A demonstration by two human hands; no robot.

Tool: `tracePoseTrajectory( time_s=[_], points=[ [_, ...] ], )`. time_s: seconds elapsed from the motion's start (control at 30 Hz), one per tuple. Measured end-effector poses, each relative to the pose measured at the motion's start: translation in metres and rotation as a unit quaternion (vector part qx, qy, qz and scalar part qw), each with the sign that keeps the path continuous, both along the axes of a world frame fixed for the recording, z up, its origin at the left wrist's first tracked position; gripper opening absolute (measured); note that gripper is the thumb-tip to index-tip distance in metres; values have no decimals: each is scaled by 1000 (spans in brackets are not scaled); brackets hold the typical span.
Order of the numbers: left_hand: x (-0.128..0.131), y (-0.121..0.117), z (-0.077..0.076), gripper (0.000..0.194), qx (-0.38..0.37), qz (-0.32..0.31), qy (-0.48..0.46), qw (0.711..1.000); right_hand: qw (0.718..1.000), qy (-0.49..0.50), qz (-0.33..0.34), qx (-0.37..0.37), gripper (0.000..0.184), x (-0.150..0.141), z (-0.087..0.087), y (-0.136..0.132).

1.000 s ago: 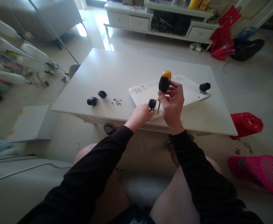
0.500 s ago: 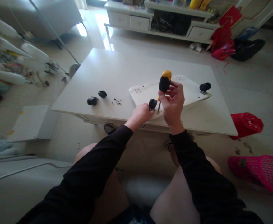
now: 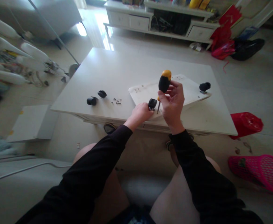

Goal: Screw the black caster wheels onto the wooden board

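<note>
My right hand is closed round a screwdriver with a black and yellow handle. Its shaft points down at the near corner of a white board. Beside the shaft, my left hand grips a black caster wheel against that corner; its fingertips are partly hidden behind the wheel. Another caster stands on the board's right end. Two loose casters, one on its side and one behind it, lie on the left, close to several small screws.
The board rests on a white table. A red bin stands by the table's right end, and a pink mesh basket lies nearer me. On the left floor is a white box. A low cabinet runs along the back.
Both hands keep nearly the same place. The caster under my left hand tilts very slightly, and the screwdriver stays upright at the corner of the board.
</note>
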State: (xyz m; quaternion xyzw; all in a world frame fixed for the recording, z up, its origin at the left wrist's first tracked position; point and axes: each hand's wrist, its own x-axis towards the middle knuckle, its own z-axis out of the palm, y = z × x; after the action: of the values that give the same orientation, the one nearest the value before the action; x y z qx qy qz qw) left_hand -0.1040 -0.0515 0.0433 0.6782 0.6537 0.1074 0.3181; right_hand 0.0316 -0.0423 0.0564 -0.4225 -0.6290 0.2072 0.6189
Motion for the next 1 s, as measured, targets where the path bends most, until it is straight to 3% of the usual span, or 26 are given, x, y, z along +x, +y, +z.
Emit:
tracePoseTrajectory(
  time_s=[0.17,0.4,1.0],
  points=[
    [-2,2,2,18,-22,6,-15,1000,1000,15,1,-7,38,-1,2,-2],
    [0,-2,5,26,3,5,41,999,1000,9,8,-14,38,-1,3,-3],
    [1,-2,11,27,-2,16,34,999,1000,13,1,-16,37,-3,5,-5]
  ],
)
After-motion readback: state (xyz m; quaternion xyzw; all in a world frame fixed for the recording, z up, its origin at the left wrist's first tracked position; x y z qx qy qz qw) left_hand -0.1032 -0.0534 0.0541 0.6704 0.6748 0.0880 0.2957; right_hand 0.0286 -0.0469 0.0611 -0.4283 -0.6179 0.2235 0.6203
